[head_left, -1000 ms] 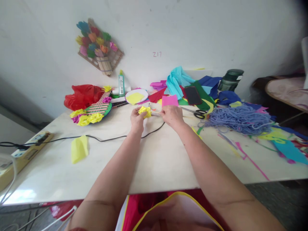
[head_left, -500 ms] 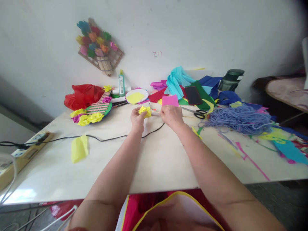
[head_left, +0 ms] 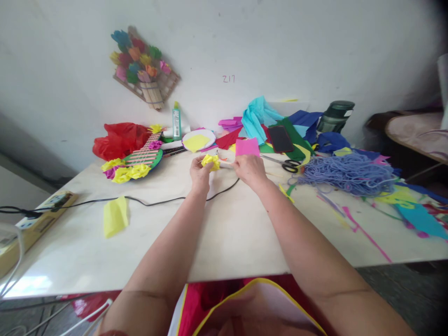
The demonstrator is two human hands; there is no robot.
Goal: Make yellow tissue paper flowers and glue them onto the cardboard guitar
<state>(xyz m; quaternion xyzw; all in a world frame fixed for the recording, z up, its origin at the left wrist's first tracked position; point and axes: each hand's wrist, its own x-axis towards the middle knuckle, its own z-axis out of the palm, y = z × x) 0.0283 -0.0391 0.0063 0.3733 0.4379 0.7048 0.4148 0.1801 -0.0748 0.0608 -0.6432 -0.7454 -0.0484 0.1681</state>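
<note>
My left hand (head_left: pixel 200 176) pinches a crumpled yellow paper flower (head_left: pixel 210 163) between thumb and fingers, above the middle of the table. Close on its right, my right hand (head_left: pixel 250 169) is closed around what looks like a corded glue gun (head_left: pixel 227 164). Most of its body is hidden by the fingers. Its pale tip points left at the flower; whether they touch I cannot tell. From behind the hand a thin pale stick (head_left: pixel 275 174) juts out. A black cord (head_left: pixel 164 203) runs from below that hand to the power strip (head_left: pixel 49 212) at left.
A yellow paper piece (head_left: pixel 115 217) lies at left, near a round decorated craft (head_left: pixel 143 161). Behind my hands are a white plate (head_left: pixel 199 140), a pink paper square (head_left: pixel 247 147) and a phone (head_left: pixel 281 139). Scissors (head_left: pixel 290 165) and a blue yarn heap (head_left: pixel 348 175) lie right.
Both hands keep nearly the same places and grips. The pale stick behind my right hand sits slightly lower, so the held tool has tilted a little.
</note>
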